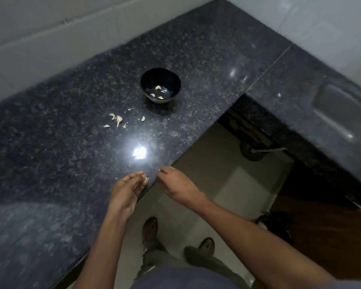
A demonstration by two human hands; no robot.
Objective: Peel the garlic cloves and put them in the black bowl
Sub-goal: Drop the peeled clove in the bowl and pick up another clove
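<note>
A black bowl (160,85) stands on the dark granite counter (71,163) and holds several peeled garlic cloves (158,87). Loose garlic cloves and bits of skin (118,119) lie to its front left. At the counter's front edge my left hand (126,191) pinches a small garlic clove (145,177) at its fingertips. Just to the right, a small gap apart, my right hand (176,184) has its fingertips pinched together on what looks like a thin bit of skin, too small to tell.
White tiled wall (50,28) runs behind the counter. A second granite slab with a steel sink (342,113) extends at the right. The counter edge drops to the tiled floor (217,184), where my feet (150,228) stand. A bright light glare (139,152) sits near my hands.
</note>
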